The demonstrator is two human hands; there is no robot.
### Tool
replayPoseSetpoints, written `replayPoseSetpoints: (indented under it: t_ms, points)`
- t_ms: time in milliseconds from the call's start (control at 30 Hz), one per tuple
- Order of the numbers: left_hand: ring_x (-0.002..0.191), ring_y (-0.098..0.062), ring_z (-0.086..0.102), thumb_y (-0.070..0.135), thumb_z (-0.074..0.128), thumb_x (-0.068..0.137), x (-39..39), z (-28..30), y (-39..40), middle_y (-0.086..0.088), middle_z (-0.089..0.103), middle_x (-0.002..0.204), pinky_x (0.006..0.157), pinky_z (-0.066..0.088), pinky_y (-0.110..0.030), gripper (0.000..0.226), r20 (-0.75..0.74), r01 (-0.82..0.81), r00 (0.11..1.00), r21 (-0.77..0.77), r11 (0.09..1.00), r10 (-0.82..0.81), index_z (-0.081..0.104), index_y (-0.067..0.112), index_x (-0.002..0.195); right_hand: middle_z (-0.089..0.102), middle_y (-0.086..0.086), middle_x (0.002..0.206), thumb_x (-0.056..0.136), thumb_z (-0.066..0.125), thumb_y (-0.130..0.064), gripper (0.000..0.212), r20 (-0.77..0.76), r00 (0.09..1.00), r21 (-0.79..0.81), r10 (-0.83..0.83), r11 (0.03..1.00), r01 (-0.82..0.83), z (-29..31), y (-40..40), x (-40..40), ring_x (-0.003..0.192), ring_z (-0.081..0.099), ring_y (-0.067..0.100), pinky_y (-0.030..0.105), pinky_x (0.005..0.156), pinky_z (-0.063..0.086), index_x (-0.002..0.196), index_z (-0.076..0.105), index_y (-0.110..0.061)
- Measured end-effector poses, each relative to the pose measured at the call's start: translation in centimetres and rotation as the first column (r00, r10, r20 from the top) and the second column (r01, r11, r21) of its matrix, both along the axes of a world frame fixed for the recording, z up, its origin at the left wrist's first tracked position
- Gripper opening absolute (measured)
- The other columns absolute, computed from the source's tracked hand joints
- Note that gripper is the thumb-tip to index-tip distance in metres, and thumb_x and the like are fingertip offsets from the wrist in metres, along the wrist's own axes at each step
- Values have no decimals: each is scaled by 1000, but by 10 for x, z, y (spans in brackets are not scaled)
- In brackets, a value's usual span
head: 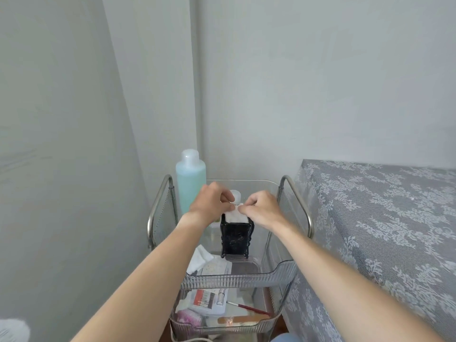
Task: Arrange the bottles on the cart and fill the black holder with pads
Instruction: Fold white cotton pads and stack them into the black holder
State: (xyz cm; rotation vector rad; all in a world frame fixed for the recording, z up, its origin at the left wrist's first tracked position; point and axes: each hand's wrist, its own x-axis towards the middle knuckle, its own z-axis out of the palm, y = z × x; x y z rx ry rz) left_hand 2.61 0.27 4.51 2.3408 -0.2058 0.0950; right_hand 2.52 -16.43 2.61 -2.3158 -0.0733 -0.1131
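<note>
Both forearms extended forward over the cart's top tray [237, 276]. Left hand [209, 204] and right hand [261, 209] meeting above the black holder [235, 239], fingertips pinched together on a white pad [235, 214] lying at the holder's open top. Holder upright near the tray's middle. Blue bottle [190, 183], white-capped, upright at the far left corner. No legible writing on bottle or holder.
</note>
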Motion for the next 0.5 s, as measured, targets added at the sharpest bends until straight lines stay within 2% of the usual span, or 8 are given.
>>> replayPoseSetpoints:
  t_ms: [100,200,267,367,433,500]
  points:
    - [85,-20,66,18,79,78,2,-6,0,-1,71,87,78,57,-34,14,50,-18,999,23,1000,17,74,17,91,67,-8,53,60,70,-21,12,18,998,-13,-55,998,55,-3,-1,0,52,60,-1,16,46,44,52,68,-12]
    - [76,-13,62,21,79,78,3,-14,-2,3,70,83,74,50,-26,15,112,-47,992,-31,998,50,73,17,92,67,-6,55,59,67,-18,11,37,997,-10,-73,997,73,-5,0,-2,59,63,4,22,51,49,51,65,-11]
    - [72,-9,59,23,78,79,3,-20,-1,4,69,85,73,46,-23,15,113,-75,990,-79,994,83,74,18,92,66,-8,68,62,68,-19,5,55,995,-11,-87,996,87,-6,1,-2,71,62,11,23,54,48,65,66,-16]
    - [91,-17,64,24,78,79,3,-28,1,0,71,93,83,48,-26,18,44,-98,994,-82,992,101,74,18,96,59,-5,100,72,74,-32,38,52,996,-8,-70,997,71,-8,5,-1,95,56,13,23,69,42,104,60,-16]
    - [96,-17,63,25,80,77,2,-29,4,1,71,92,84,47,-24,21,22,-110,993,-103,989,113,74,18,96,58,-1,111,75,77,-39,50,31,999,-10,-29,1000,29,-10,9,0,104,55,16,28,79,42,115,57,-15]
    - [91,-14,62,27,78,79,-1,-26,5,3,71,89,80,44,-19,17,8,-124,992,-145,982,127,73,19,93,59,1,118,75,78,-37,54,8,1000,-48,-5,999,5,-15,12,1,109,55,18,29,81,41,119,57,-14]
